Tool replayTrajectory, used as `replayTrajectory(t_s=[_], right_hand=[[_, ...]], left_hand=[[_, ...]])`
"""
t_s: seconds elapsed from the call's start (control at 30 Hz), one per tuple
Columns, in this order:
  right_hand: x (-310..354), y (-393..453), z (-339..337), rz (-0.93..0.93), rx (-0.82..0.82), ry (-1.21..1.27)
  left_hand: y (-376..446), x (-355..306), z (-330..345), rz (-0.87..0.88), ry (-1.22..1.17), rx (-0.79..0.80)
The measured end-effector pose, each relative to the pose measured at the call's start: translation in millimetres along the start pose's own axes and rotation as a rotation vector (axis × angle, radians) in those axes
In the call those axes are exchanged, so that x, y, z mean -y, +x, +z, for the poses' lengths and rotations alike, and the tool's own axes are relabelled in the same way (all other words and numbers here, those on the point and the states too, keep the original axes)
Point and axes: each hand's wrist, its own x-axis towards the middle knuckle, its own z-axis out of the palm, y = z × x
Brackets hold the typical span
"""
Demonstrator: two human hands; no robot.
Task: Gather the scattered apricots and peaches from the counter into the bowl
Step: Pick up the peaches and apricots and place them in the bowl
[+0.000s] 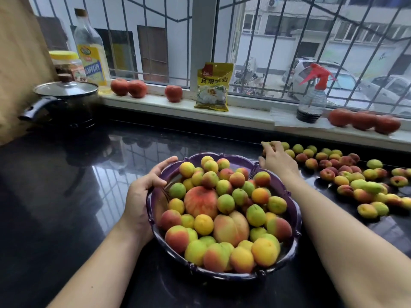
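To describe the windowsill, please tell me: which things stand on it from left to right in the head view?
Oil bottle → two red fruits → single red fruit → yellow packet → spray bottle → three red fruits.

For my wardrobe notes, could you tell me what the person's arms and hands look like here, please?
Both forearms are bare as far as the frame shows, with no sleeves in view. The left hand and right hand show no gloves, rings, watch or bracelets.

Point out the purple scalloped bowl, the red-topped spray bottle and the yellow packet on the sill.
Purple scalloped bowl (293, 210): head view, bare right rim.
Red-topped clear spray bottle (311, 101): head view, clear body below the trigger.
Yellow printed packet (213, 87): head view, middle of its front.
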Motion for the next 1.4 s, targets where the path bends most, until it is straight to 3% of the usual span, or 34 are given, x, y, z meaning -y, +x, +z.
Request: replayTrajectory(t_s=[0.27,0.33,0.43,0.53,0.7,0.93,1.1,1.4], right_hand=[[-5,-10,2,0.084,-0.109,0.107],[-12,-14,0,0.114,-0.132,0.300],[-24,-32,-27,0.242,-0.051,0.844],[-20,-61,-88,0.117,0.122,1.070],[18,-93,-157,-0.225,0.259,0.848],[55,-79,-117,-0.432,0.220,0.365],[62,-72,-104,-0.466,0.128,0.310],[66,-73,-105,-0.505,0.176,0.287]], left_hand=[[0,0,-2,0.004,0.030,-0.018],[-2,0,-2,-0.006,0.017,-0.017],[-4,0,-2,-0.005,0.039,-0.037],[-3,1,-2,0.007,0.071,-0.061],[-5,0,1,0.018,0.081,-0.021],[-8,0,3,0.036,0.069,0.007],[-8,0,4,0.038,0.057,0.018],[-9,-1,5,0.035,0.060,0.010]])
